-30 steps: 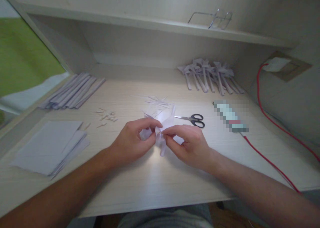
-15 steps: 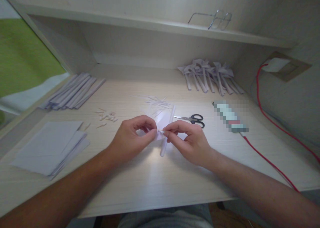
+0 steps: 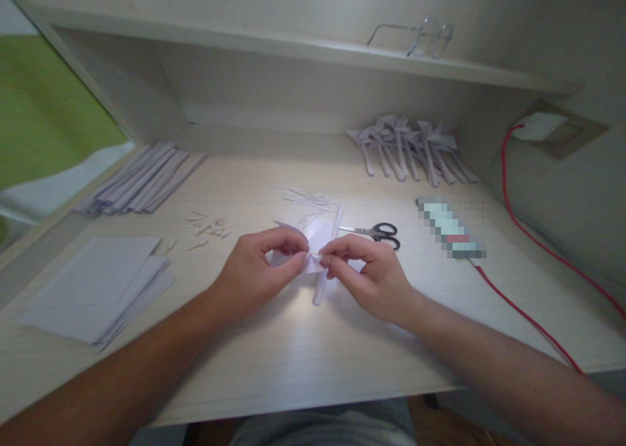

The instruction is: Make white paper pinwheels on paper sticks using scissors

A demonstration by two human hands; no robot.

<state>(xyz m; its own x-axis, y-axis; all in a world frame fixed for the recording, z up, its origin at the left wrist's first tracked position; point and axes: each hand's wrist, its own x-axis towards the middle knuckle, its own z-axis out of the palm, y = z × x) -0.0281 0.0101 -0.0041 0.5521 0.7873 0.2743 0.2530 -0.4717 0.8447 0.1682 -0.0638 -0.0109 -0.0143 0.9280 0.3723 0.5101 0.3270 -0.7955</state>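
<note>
My left hand [image 3: 268, 258] is closed in a pinch on a folded white paper pinwheel [image 3: 319, 233], whose blades spread behind the fingers. Opposite it, my right hand [image 3: 364, 270] pinches a short thin stick with a whitish end [image 3: 315, 255], its tip against the middle of the paper. The fingertips nearly meet and cover part of the pinwheel. Under the right fingers a rolled paper tube [image 3: 319, 289] lies on the table. Black-handled scissors [image 3: 376, 232] rest just beyond the right hand.
Thin paper strips [image 3: 308, 199] lie behind the hands. Short white-tipped sticks [image 3: 210, 227], paper sheets [image 3: 98, 283] and paper tubes [image 3: 141, 178] are at left. Finished pinwheels [image 3: 401, 143] lie at back right, near a phone [image 3: 450, 227] on a red cable [image 3: 528, 319].
The stick between my hands shows less, its tip closer to the left fingers. A paper blade now stands up behind the left hand. Both hands stay almost in place.
</note>
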